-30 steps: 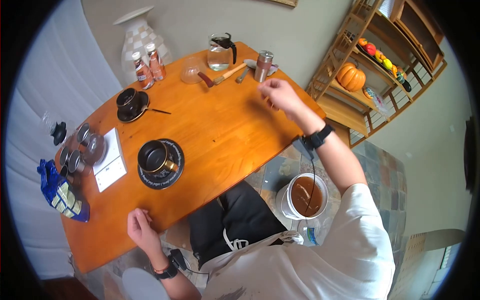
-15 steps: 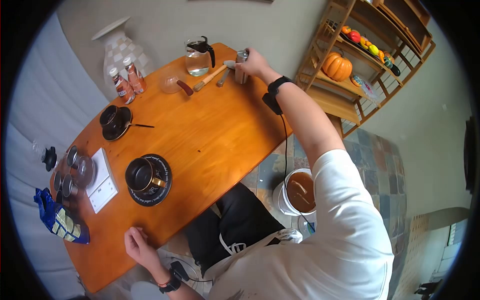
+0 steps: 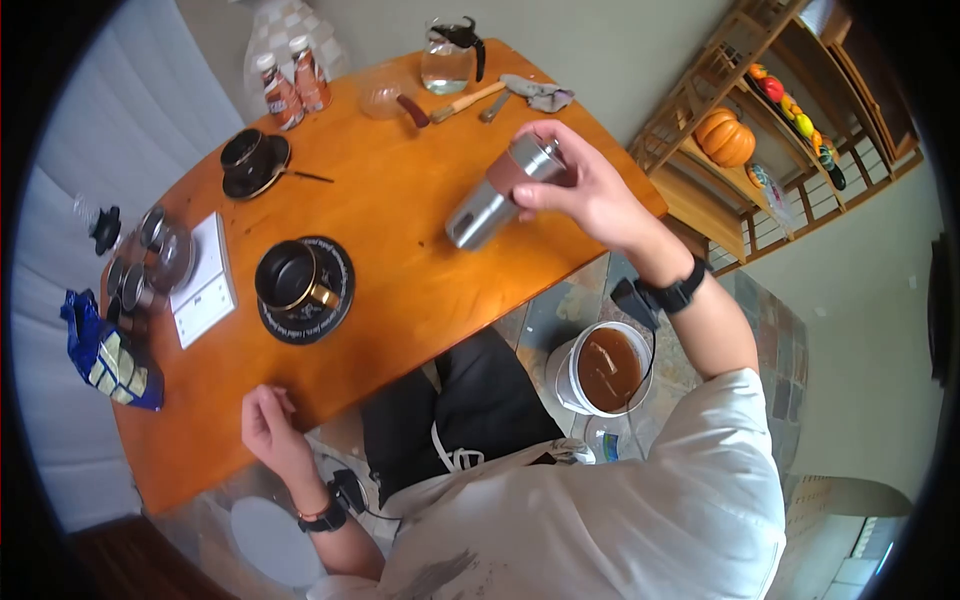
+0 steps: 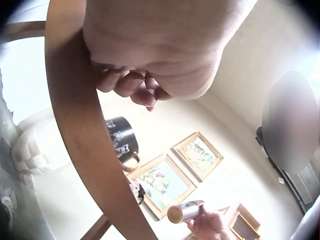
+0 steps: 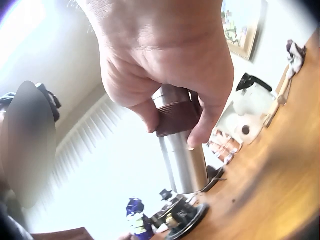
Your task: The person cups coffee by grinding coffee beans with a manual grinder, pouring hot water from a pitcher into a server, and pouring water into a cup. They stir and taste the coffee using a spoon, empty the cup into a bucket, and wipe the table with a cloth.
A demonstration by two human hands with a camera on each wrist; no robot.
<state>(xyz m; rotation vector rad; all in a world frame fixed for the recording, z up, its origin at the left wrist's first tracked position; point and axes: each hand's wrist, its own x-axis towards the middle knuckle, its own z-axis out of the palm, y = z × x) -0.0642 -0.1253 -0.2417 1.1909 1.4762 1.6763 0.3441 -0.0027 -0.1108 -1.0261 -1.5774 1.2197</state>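
My right hand (image 3: 585,190) grips a steel hand coffee grinder (image 3: 485,212) around its brown band, thumb on one side and fingers on the other. The grinder is held tilted above the table, its lower end toward the middle. In the right wrist view the brown band (image 5: 177,119) shows between thumb and fingers. My left hand (image 3: 268,425) rests at the table's near edge, fingers loosely curled, holding nothing. Nearest to it is a black cup (image 3: 287,275) with a gold handle on a black saucer (image 3: 335,315) with white lettering.
Along the far side stand a glass pot of water (image 3: 447,70), a brush (image 3: 468,103), a grey cloth (image 3: 540,94) and two bottles (image 3: 310,78). A second black cup (image 3: 245,155), a white flat scale-like slab (image 3: 205,290) and a blue bag (image 3: 115,360) lie left. A bucket (image 3: 565,375) of brown liquid stands below.
My right hand reached to the far right of the table, took hold of the coffee grinder and brought it back toward me, tilting it. The left hand stayed at the near edge.
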